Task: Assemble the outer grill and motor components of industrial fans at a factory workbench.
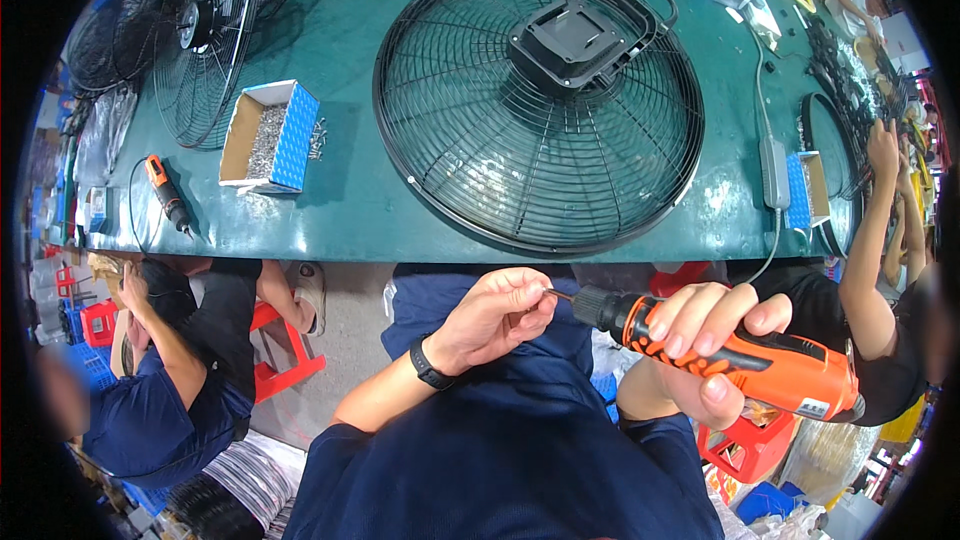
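Note:
My right hand (pixel 705 340) is wrapped round an orange and black electric screwdriver (pixel 780 372), held over my lap with its bit pointing left. At the tip of that bit, the thumb and fingers of my left hand (pixel 497 318) are pinched together. Whatever small piece they hold is too small to make out. Ahead of both hands, a round black wire fan guard (pixel 470 155) lies flat on the green table (pixel 340 225). A square black motor housing (pixel 570 40) with a looped handle sits on the guard's upper part. Neither hand touches the guard.
A blue and white box of small screws (pixel 270 140) stands left of the guard, with loose screws beside it. Another orange screwdriver (pixel 165 190) lies farther left, near more fan guards (pixel 205 40). To the right are a white power adapter (pixel 773 172) and a co-worker's arm (pixel 870 250).

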A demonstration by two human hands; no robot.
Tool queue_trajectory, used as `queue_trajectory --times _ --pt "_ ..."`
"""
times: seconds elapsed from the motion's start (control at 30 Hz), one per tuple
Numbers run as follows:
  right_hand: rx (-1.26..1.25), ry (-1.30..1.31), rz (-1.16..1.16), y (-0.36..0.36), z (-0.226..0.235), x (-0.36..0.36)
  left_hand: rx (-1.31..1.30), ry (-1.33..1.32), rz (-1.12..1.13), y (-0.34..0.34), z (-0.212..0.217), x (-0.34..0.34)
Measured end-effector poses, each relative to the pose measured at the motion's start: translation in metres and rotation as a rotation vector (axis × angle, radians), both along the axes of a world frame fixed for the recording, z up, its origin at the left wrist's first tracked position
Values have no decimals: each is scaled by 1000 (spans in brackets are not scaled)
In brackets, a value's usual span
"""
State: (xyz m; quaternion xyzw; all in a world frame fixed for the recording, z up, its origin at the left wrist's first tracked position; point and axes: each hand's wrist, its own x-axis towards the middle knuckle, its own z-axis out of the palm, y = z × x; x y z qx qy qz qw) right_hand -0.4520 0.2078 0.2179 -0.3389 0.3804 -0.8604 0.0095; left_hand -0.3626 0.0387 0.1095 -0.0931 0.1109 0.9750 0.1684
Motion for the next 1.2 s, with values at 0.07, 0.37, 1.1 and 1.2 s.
queue_trajectory --times 0.07,0.37,1.1,1.2 --pt "-9 -10 -2 0 0 1 -7 -54 -33 0 1 0" --pt "-49 -93 -13 4 -2 2 -76 15 -59 0 -2 0" --pt "64 27 23 13 -10 -3 -123 -25 -64 12 1 -7" --pt "103 79 -1 10 -16 -7 -186 -282 69 23 5 -11"
